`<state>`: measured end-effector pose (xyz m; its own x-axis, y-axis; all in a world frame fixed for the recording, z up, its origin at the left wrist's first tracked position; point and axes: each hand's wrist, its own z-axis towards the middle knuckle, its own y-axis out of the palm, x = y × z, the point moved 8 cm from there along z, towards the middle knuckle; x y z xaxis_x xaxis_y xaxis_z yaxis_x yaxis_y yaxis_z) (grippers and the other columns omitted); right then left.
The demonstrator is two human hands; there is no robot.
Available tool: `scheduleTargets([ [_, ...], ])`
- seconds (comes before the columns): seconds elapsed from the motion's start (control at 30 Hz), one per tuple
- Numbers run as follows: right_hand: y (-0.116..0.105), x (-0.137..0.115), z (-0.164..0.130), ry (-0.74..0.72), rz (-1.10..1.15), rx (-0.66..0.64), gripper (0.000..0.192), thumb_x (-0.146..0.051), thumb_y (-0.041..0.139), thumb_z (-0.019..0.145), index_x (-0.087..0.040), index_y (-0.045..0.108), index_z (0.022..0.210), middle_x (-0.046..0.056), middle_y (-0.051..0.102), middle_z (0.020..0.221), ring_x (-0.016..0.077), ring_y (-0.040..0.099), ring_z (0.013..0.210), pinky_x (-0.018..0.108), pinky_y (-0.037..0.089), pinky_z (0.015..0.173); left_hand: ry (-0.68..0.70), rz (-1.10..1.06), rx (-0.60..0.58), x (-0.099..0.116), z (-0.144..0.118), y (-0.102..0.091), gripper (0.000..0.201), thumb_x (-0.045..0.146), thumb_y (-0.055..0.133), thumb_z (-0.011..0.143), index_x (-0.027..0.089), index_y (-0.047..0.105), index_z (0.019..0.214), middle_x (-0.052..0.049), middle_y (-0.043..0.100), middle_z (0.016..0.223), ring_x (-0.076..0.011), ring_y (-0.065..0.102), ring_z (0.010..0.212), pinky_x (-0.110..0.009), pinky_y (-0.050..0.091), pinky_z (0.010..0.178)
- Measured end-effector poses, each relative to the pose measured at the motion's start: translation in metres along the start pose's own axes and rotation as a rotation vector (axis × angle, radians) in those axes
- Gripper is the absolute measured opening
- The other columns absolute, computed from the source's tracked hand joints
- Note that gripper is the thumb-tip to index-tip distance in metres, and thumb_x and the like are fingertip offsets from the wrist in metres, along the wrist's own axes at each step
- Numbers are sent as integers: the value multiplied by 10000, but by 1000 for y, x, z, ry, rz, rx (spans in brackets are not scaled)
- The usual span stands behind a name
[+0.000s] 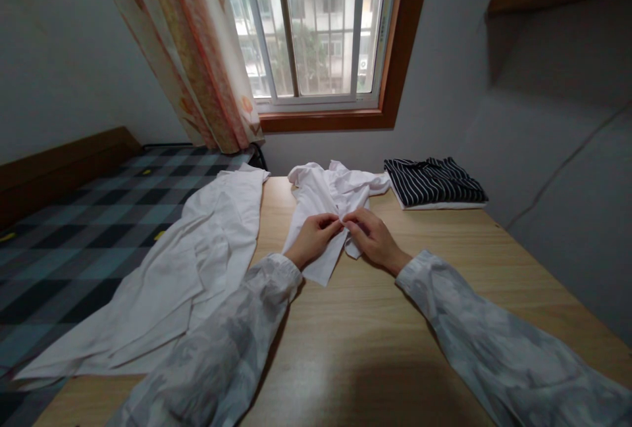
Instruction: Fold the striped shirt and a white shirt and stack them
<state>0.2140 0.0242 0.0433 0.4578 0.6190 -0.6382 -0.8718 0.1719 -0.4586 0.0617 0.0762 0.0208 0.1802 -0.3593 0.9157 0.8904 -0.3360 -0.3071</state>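
A crumpled white shirt (326,200) lies on the wooden table (375,341) below the window. My left hand (312,237) and my right hand (371,237) meet at the shirt's middle, fingertips pinching its fabric between them. Both arms wear pale patterned sleeves. A second, larger white garment (197,262) lies spread flat at the left, draped from the table's edge onto the bed.
A folded dark striped garment (433,182) sits at the table's far right corner by the wall. A plaid-covered bed (74,236) adjoins the table on the left. A curtain (197,52) hangs beside the window (316,25).
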Motion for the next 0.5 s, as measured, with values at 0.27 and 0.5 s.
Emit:
scheduleTargets([
  [0.27, 1, 15, 1, 83, 17, 44, 131, -355, 663, 1017, -244, 710, 964, 54, 759, 968, 249, 712, 945, 384, 558, 896, -5, -60, -13, -1, 2, 3, 354, 509, 761, 907, 161, 825, 907, -59, 805, 881, -203, 690, 818, -300, 534, 767],
  [0.5, 1, 20, 1, 128, 75, 66, 120, -359, 698, 980, -240, 706, 982, 55, 778, 975, 245, 736, 932, 391, 586, 896, -16, -38, -10, 3, 0, 4, 416, 568, 766, 898, 156, 819, 926, -65, 787, 865, -201, 677, 792, -293, 522, 724],
])
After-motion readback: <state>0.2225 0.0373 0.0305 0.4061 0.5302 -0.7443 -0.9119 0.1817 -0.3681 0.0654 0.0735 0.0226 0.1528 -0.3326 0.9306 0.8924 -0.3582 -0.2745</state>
